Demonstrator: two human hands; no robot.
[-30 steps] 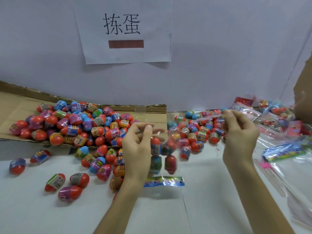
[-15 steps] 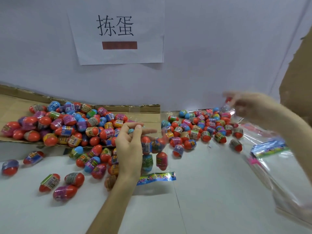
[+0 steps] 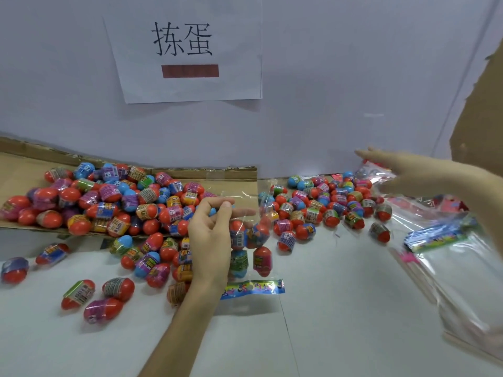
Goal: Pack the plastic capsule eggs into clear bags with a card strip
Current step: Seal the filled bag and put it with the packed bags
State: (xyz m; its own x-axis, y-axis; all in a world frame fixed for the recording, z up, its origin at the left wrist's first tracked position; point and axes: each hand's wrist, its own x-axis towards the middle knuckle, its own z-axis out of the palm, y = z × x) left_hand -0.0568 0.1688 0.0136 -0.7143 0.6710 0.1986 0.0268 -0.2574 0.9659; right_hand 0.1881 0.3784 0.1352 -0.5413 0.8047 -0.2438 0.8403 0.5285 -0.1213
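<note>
The left hand has its grip clamped on the mouth of a clear bag, thumb against fingertips. The capsule eggs inside lie at five o'clock from that pinch. The card strip rests at six o'clock on the tabletop. At two o'clock, the right hand has its grip apart, fingers straight, over blurred filled bags.

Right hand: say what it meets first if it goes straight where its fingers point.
The right hand points left, toward the back. Probably the packed bags right by its fingertips come first; if it passes above them, the wall. Depth is unclear.
</note>
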